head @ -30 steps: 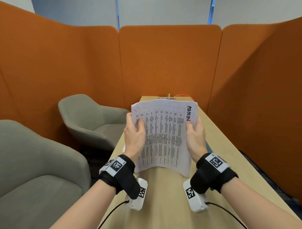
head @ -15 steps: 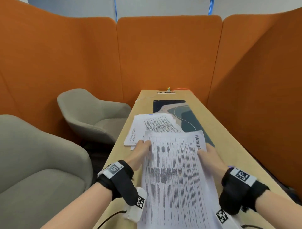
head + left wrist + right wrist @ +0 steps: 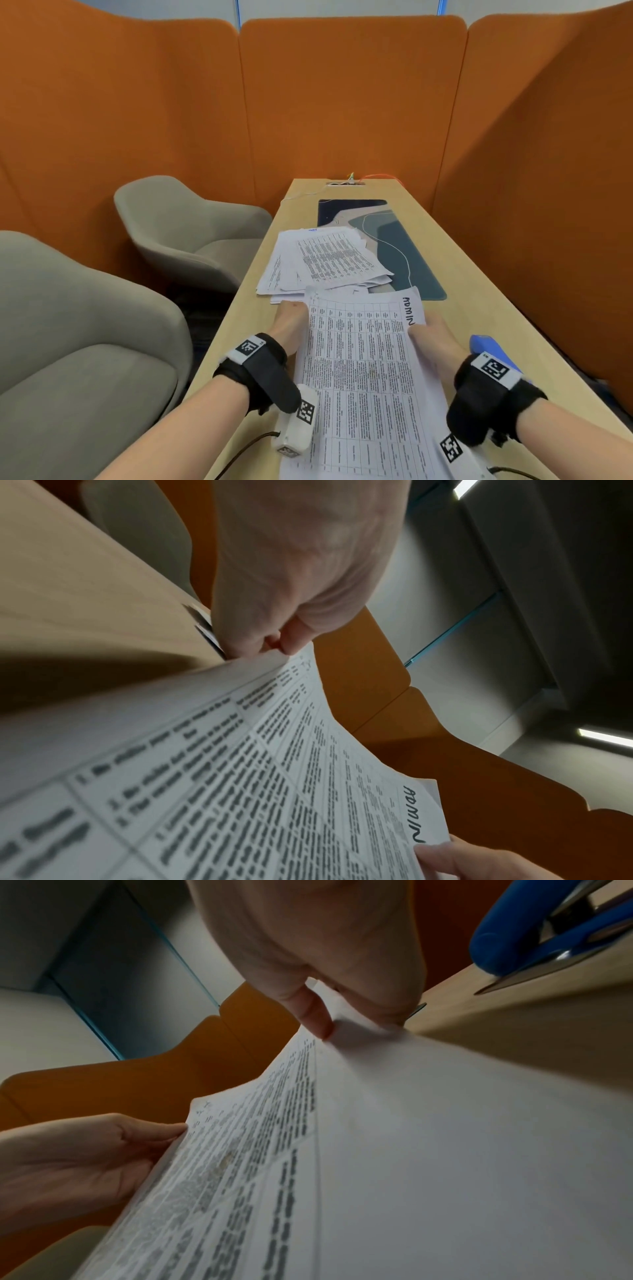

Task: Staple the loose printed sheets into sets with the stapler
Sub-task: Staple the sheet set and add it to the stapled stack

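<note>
You have two lots of paper on the table: one set of printed sheets in your hands and one loose pile just beyond it, partly over the dark mat. The held set runs lengthwise away from you, its "ADMIN" corner at the far right. Your left hand pinches its left edge, your right hand its right edge, thumbs on top. One blue stapler lies just right of your right wrist.

Held sheets lie before the paper pile, stapler at right.
</note>
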A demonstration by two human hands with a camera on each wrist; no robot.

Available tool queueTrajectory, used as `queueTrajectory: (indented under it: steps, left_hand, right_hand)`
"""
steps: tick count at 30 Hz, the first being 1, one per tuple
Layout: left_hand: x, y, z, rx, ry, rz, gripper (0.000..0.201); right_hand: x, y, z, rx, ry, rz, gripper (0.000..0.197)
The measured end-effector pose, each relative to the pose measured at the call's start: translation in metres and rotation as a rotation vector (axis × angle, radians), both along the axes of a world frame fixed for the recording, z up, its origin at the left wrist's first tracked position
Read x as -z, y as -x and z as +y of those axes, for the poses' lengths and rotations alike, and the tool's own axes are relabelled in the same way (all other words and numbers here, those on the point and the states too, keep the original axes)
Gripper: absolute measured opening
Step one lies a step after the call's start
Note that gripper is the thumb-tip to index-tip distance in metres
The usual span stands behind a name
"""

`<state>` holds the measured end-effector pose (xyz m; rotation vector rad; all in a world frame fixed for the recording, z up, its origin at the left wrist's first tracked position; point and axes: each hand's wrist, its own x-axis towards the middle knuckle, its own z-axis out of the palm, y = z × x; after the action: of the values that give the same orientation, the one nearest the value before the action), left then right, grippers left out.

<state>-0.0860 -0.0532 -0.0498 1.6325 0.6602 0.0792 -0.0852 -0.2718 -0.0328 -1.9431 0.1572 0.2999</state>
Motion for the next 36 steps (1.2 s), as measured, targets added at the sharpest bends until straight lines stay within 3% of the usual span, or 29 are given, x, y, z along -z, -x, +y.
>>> queueTrajectory:
  steps: [2,4,7,9,11,14,17,19,23,25,28,30,33,36]
  left_hand:
    - [0.003,0.000,-0.002,-0.017,-0.032,0.006,0.022]
    - [0.005,-0.001,-0.002,-0.040,-0.082,0.021,0.023]
    - [0.004,-0.002,-0.001,-0.043,-0.112,0.040,0.020]
    - [0.003,-0.002,-0.001,-0.043,-0.120,0.050,0.024]
    - [0.002,-0.004,-0.001,-0.033,-0.133,0.055,0.027]
    - [0.002,-0.004,-0.001,-0.035,-0.128,0.055,0.034]
    - [0.002,-0.003,-0.002,-0.031,-0.117,0.054,0.030]
    - [0.003,-0.003,-0.002,-0.031,-0.131,0.033,0.026]
    - [0.003,-0.003,-0.002,-0.051,-0.152,-0.035,0.014]
    - [0.000,0.000,-0.005,-0.058,-0.170,-0.093,0.011]
    - [-0.006,0.002,-0.009,-0.075,-0.198,-0.160,0.010]
    - [-0.008,0.002,-0.010,-0.086,-0.226,-0.188,0.010]
    - [-0.009,0.002,-0.009,-0.093,-0.249,-0.205,0.011]
    - [-0.011,0.003,-0.011,-0.092,-0.264,-0.236,0.011]
  right_hand:
    - [-0.001,0.000,-0.001,-0.003,0.042,-0.025,0.022]
    - [-0.007,-0.003,-0.010,-0.016,0.231,-0.132,0.036]
    - [-0.024,-0.008,-0.043,-0.133,0.931,-0.296,0.043]
    - [-0.034,-0.006,-0.066,-0.224,1.214,-0.141,0.037]
    - [-0.032,-0.002,-0.081,-0.338,1.268,0.066,0.037]
    - [-0.020,-0.004,-0.088,-0.365,1.185,0.162,0.028]
    - [-0.023,-0.006,-0.087,-0.288,1.052,0.209,0.018]
    - [-0.037,-0.009,-0.082,-0.199,0.888,0.187,0.022]
    - [-0.076,-0.031,-0.052,0.071,0.320,-0.178,0.015]
    - [-0.088,-0.043,-0.022,0.068,0.005,-0.246,0.005]
    - [-0.085,-0.058,0.030,0.010,-0.344,-0.192,0.033]
    - [-0.073,-0.067,0.056,-0.004,-0.336,-0.185,0.051]
    - [-0.063,-0.070,0.079,-0.015,-0.167,-0.230,0.041]
    - [-0.059,-0.071,0.090,-0.047,-0.129,-0.227,0.040]
